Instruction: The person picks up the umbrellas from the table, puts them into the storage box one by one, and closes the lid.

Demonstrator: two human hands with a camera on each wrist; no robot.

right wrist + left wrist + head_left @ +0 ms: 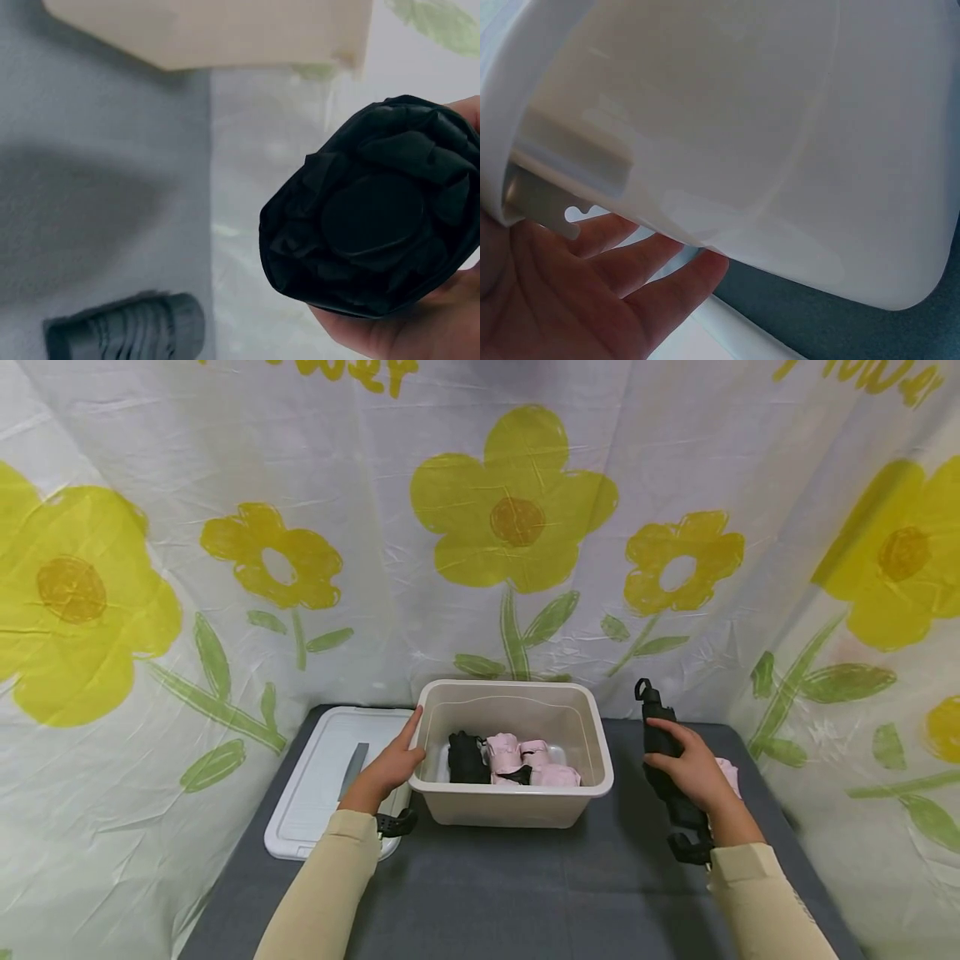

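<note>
The right hand [686,764] has its fingers curled round one folded black umbrella [662,752], well apart from the bin's right side. The left hand [393,768], fingers nearly straight, touches the left end of one beige bin [506,811]. Inside lie one black bundle [467,760] and several pink bundles [557,775], their exact count unclear. One white lid [307,793] lies left. Two yellow inscriptions [873,375] above are cut off. Both forearms reach forward, spread apart.
</note>
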